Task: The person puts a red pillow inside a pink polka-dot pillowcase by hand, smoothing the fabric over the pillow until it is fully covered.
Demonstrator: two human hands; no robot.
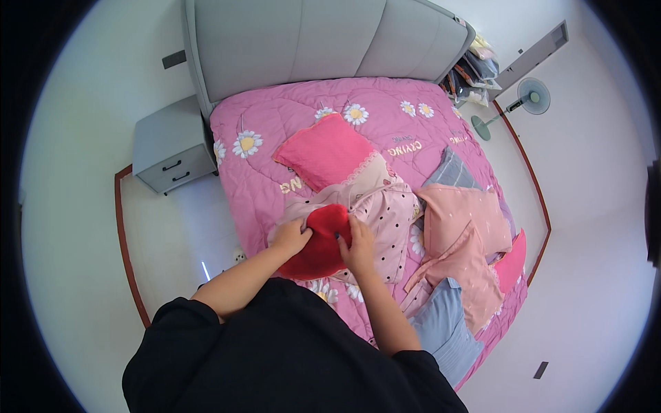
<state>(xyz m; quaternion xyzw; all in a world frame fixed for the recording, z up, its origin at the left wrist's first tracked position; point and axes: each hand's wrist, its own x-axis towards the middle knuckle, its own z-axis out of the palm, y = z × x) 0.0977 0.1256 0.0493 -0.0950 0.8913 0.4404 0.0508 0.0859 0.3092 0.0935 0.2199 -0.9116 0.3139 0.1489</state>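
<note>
In front of me I hold up a bright red piece of fabric (318,249) with a rounded upper edge; whether it is a pillowcase or a soft cushion, I cannot tell. My left hand (292,237) grips its left edge, and my right hand (357,248) closes on the upper right edge, thumb on the near side. Beneath it lies a pale pink polka-dot cloth (387,230), loosely crumpled. Beyond that, a hot pink pillow (329,150) with a lace trim lies on the bed. The fingers behind the red fabric are hidden.
A purple-pink daisy quilt (275,107) covers the bed below a grey headboard (296,41). To the right lie peach pillows (461,220), a blue-grey pillow (444,327) and a grey checked one (451,171). A grey nightstand (169,141) stands left, a fan (533,96) right.
</note>
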